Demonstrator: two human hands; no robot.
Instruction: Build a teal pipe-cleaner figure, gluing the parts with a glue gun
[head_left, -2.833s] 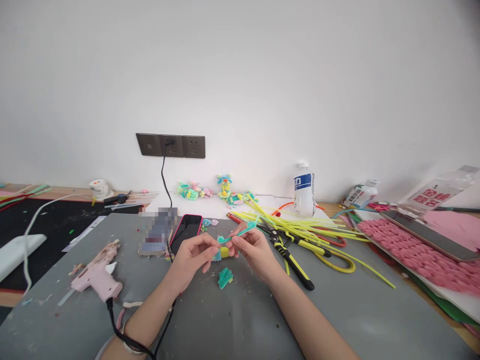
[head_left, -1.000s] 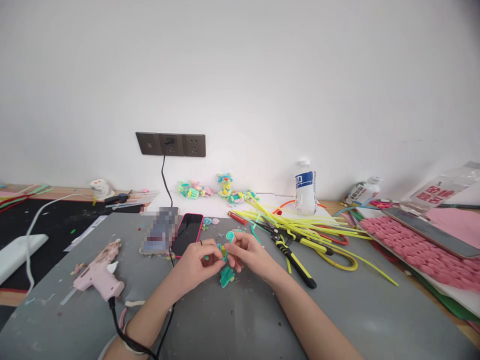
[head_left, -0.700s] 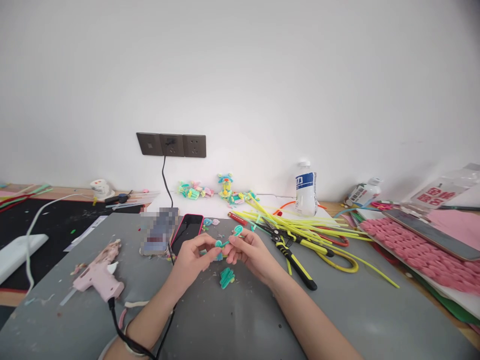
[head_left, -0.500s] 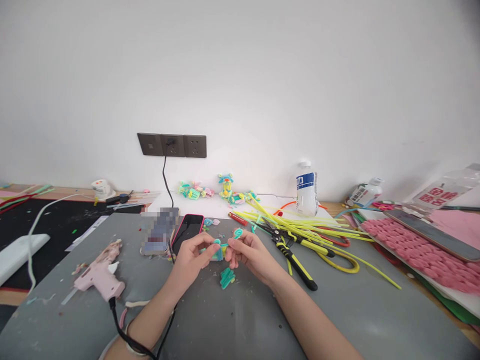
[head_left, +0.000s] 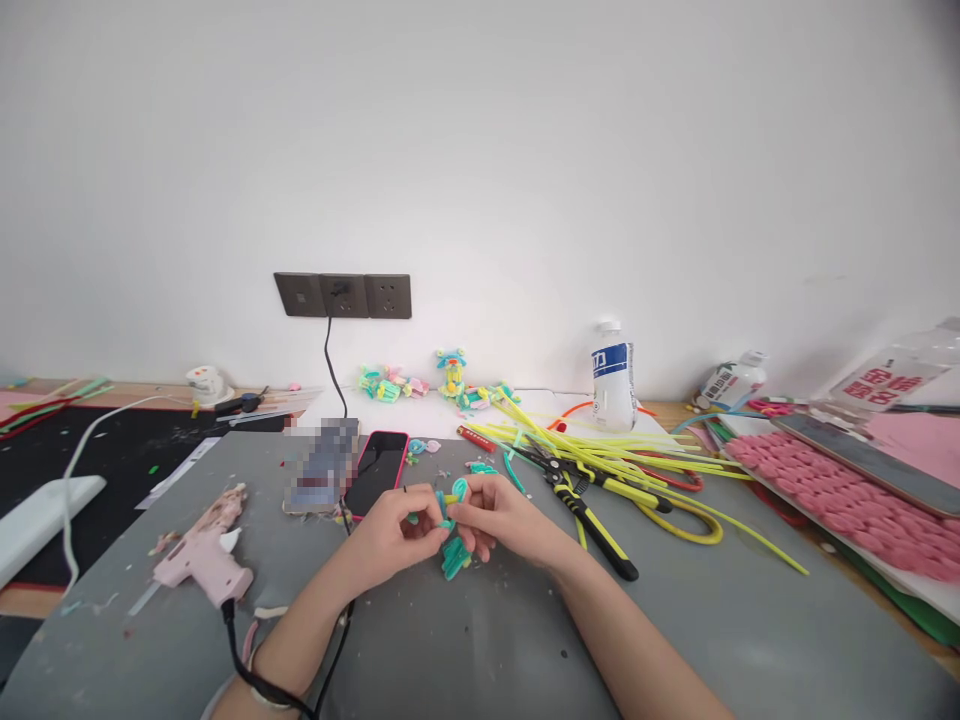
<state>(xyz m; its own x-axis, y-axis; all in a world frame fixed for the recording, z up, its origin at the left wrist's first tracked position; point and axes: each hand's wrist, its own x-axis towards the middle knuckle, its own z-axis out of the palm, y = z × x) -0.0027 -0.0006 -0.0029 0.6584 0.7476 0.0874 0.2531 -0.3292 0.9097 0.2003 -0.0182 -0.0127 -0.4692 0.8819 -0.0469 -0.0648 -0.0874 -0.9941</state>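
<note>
Both hands meet over the grey mat (head_left: 465, 650). My left hand (head_left: 394, 532) and my right hand (head_left: 499, 520) are closed in pinches on a small teal pipe-cleaner piece (head_left: 452, 497) with a yellow bit in it, held just above the mat. Directly under the fingers lies a second small teal pipe-cleaner figure (head_left: 454, 557). A black cord runs over my left wrist.
A pink glue gun (head_left: 202, 562) lies at the left, two phones (head_left: 375, 470) behind the hands. Yellow-handled cutters (head_left: 592, 520) and a heap of yellow pipe cleaners (head_left: 615, 460) lie to the right. A bottle (head_left: 612, 377), finished small figures (head_left: 450, 378) and a pink sheet (head_left: 840, 500) lie further back and right.
The teal pipe cleaner, straight and longer at first, is now curled into a small loop. Both hands have come down closer to the mat and the teal figure.
</note>
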